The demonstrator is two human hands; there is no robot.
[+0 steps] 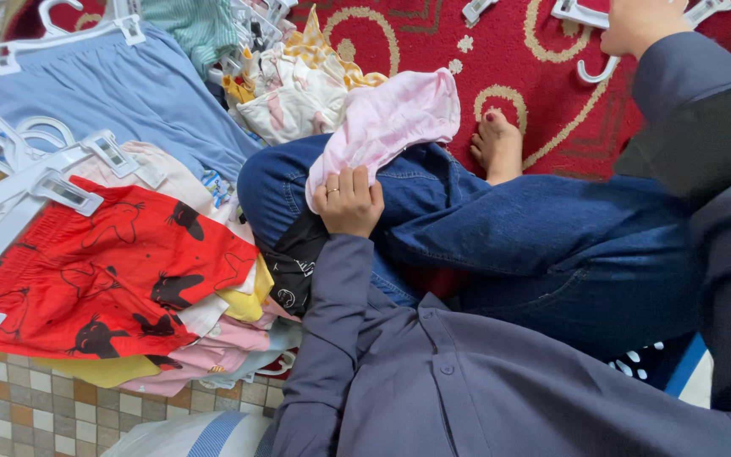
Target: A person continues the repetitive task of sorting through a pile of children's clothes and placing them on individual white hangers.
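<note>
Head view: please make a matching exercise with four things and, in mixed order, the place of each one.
Things:
1. pink garment
2. red shorts
3. blue garment
4. white hanger

Places:
A. top left, clipped on a hanger
B. on the knee, held by the left hand
C. on the red carpet, under the right hand
D. on top of the stack at the left

Pairs: 1-B, 2-D, 3-A, 4-C
</note>
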